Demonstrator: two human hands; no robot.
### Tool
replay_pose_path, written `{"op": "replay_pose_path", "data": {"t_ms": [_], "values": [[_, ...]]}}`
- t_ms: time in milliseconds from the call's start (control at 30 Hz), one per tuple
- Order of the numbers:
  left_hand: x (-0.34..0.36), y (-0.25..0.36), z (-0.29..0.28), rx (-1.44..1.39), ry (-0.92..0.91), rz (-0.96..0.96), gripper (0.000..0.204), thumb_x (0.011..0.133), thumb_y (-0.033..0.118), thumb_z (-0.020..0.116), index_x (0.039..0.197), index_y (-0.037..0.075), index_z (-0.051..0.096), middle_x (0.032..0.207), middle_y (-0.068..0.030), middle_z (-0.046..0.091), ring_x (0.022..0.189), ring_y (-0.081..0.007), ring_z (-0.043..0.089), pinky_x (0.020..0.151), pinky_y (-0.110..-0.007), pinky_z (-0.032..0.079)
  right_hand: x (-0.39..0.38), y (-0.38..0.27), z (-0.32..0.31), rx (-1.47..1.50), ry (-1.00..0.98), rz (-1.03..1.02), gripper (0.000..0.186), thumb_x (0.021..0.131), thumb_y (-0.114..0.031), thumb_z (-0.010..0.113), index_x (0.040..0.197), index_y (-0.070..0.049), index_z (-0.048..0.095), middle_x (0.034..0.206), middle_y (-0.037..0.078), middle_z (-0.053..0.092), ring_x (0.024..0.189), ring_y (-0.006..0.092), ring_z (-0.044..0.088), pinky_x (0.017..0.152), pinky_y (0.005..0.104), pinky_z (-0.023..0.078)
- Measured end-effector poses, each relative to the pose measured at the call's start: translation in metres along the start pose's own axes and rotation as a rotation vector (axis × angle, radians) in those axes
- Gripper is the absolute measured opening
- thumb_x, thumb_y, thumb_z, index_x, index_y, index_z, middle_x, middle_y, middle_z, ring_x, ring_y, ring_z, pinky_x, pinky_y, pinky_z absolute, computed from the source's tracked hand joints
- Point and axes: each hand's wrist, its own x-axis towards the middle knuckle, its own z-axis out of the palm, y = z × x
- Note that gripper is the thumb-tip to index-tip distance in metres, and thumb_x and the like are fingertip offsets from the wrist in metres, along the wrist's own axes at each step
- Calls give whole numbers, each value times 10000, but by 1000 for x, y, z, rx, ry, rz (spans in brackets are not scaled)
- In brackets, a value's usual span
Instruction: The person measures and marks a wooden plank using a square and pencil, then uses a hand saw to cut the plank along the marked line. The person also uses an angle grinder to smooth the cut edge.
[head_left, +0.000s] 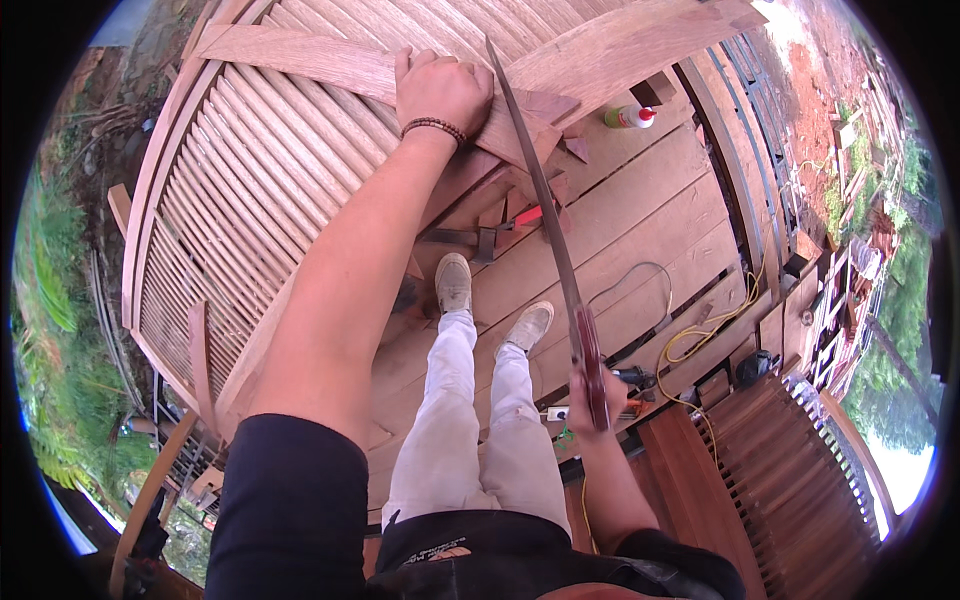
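My left hand (443,98), with a beaded bracelet at the wrist, is curled over a pale wooden board (300,55) lying across a curved slatted wooden panel (250,170). My right hand (592,405) grips the dark red handle of a long handsaw (545,200), low on the right side of my body. The blade runs upward and crosses the board's end just right of my left hand; whether its teeth are in the wood I cannot tell. Another wide board (650,55) angles off to the upper right.
Below the panel are a red-handled tool (525,217) and offcuts (575,149) by my feet. A bottle (628,117) stands on the plank floor (650,215). A yellow cord (700,328), power tool (632,376) and dark wooden slatted piece (790,460) lie at right.
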Motion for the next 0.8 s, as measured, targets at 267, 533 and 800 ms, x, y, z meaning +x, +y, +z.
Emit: {"op": "replay_pose_path", "data": {"t_ms": [267,533,800], "values": [[2,-3,0,11,12,-13,512,939,331,328,806,86,757,917,-106,729,1010,-275,616,1105,-465,275,35,1,27,-11,37,-18,92,829,-83,694,807,-12,640,607,132,582,532,267,620,503,367,463],[10,6,4,0,73,25,483,920,318,382,758,62,758,870,-91,735,976,-253,623,1102,-465,285,102,0,53,-4,52,-40,99,825,-84,704,763,-43,637,588,108,569,519,269,594,506,360,452],[-2,1,5,7,-16,4,496,940,336,347,806,104,764,927,-95,728,1014,-276,610,1110,-471,282,-24,0,-5,-35,31,21,112,791,-100,697,861,-13,688,652,126,617,572,286,639,520,353,486]]}}
